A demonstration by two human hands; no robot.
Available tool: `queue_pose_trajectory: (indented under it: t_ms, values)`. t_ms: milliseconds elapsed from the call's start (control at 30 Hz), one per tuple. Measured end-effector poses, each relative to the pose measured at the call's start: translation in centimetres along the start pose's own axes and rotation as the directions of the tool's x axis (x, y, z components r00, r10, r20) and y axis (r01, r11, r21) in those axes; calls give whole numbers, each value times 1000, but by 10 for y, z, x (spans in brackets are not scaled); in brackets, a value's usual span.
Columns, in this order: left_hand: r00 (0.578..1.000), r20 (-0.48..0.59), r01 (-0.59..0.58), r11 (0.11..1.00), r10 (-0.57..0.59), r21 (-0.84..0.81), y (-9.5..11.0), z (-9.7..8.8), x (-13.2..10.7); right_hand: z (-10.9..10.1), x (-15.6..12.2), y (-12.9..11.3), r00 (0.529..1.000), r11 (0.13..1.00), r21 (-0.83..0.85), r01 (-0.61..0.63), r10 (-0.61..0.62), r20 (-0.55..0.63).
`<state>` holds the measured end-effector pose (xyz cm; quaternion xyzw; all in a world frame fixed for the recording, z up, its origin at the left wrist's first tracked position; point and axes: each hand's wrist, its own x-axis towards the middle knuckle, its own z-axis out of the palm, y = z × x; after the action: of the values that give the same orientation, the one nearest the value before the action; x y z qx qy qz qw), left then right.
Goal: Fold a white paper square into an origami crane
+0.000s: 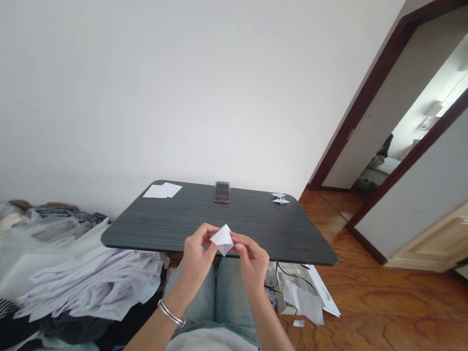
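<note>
Two bare hands at centre, held over the near edge of a dark grey wood-grain table [197, 221]. Between them, a folded white paper [223, 239], a pointed diamond shape, w/ its lower tip just past the table edge. The left hand [198, 250] pinches its left side btw thumb and fingers, fingers curled; the right hand [253, 262] pinches the right side the same way. Both hands closed on the paper, neither fully shut.

On the table: loose white paper sheets [162, 190] at 11 o'clock, a phone [222, 192] propped upright at 12, two small white origami cranes [280, 198] at 1.

Left wrist wears a silver bangle [171, 313]. Light blue jeans [224, 292] below the hands at 6 o'clock. Heap of crumpled clothes [65, 275] at 8–9 o'clock. Scattered white papers [304, 293] and black cable [291, 276] on the wood floor [385, 325] at 4. Open doorway [391, 113] at 2 o'clock, far off.
</note>
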<state>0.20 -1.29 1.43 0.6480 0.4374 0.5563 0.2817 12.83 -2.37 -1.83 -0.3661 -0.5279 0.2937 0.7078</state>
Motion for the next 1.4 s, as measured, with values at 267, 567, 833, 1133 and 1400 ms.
queue_pose_trajectory:
  t_ms: [267,567,833,1133,1400]
  values:
    - [999,15,-35,998,34,55,4,-1,-1,0,7,-2,998,998,38,42,-43,34]
    - [998,30,-65,991,62,114,7,0,-3,-3,5,-8,966,948,-191,255,-241,94]
    - [992,54,-121,974,113,191,7,1,-4,-7,9,-12,910,857,-310,411,-367,192]
    - [985,55,-169,954,161,249,7,0,-3,-9,18,-19,893,868,-260,424,-353,278]
    - [984,61,-175,956,165,234,6,0,-2,-8,18,-15,928,908,-246,338,-278,246]
